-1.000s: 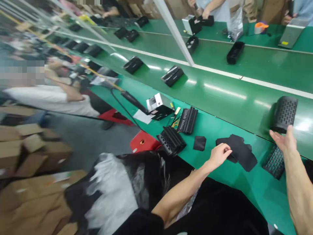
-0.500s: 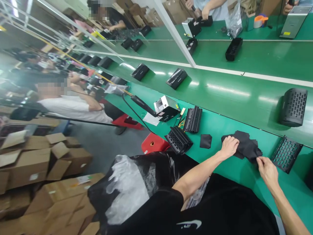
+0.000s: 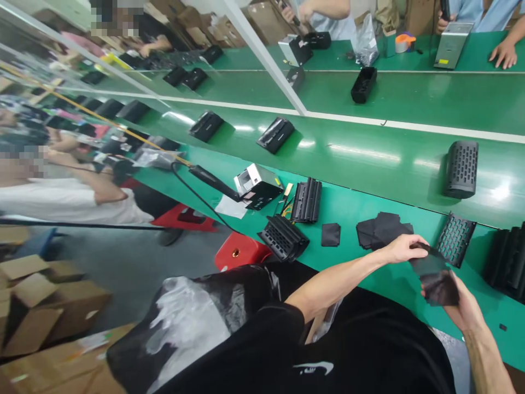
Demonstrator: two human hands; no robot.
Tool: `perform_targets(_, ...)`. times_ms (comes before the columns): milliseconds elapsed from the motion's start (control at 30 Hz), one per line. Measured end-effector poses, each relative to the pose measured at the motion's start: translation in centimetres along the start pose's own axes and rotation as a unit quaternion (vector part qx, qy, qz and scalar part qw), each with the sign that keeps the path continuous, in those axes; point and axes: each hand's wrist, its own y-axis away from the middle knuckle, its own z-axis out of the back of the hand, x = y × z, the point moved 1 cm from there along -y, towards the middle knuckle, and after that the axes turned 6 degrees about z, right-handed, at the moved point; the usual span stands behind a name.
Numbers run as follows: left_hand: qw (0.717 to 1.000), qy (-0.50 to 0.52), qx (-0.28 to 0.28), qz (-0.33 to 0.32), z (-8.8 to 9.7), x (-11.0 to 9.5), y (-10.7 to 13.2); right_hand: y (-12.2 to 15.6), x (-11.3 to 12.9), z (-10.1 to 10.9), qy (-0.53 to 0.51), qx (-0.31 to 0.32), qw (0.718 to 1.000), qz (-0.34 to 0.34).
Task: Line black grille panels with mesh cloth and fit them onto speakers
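Now your left hand (image 3: 404,248) pinches the far-left end of the thin black sheeting (image 3: 441,287) (perhaps several pieces), your right hand (image 3: 466,309) grips its near-right end; its long axis slants between them, just near-side of the perforated black panel (image 3: 456,239).

Site: factory assembly workshop, judging by layout. Long green tabletop (image 3: 342,205) runs beside a glossy green conveyor lane (image 3: 361,134); black housings sit spaced along the lane, a perforated black housing (image 3: 463,169) nearest at right. Batch parts at the station: cut black sheets (image 3: 385,227) in overlapping stacks. Worker in white shirt (image 3: 69,197) farther down the line; worker in light blue (image 3: 490,19) opposite. Also noted: white overhead frame post (image 3: 266,60), red plastic stool (image 3: 252,251), opened cardboard cartons (image 3: 49,293) on the floor side.
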Motion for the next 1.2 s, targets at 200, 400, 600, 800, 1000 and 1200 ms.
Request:
perform_targets(200,0.913,-0.396,0.013,-0.100,-0.2,-6.1,-6.8,-1.8,-2.6,0.7,0.093,-0.173,0.977,0.085)
perform_targets(400,0.790,-0.582,0.026,-0.191,-1.8,-7.8,-14.5,-4.1,-3.5,2.4,0.187,-0.271,0.943,0.047)
perform_targets(600,0.819,-0.560,-0.005,-0.127,-1.1,-5.9,-17.0,-4.8,-2.9,3.5,0.314,-0.359,0.877,0.060)
perform_targets(800,0.879,-0.475,0.013,-0.033,1.7,-6.3,-16.1,-5.5,-1.7,2.8,0.321,-0.356,0.871,0.103)
perform_targets(1000,0.968,-0.163,0.151,0.115,6.0,-7.6,-8.1,-2.4,0.5,2.0,0.212,-0.302,0.915,0.165)
perform_targets(1200,1.000,-0.013,0.005,-0.007,5.7,-6.5,0.7,1.2,0.0,-0.1,-0.068,-0.196,0.976,0.064)
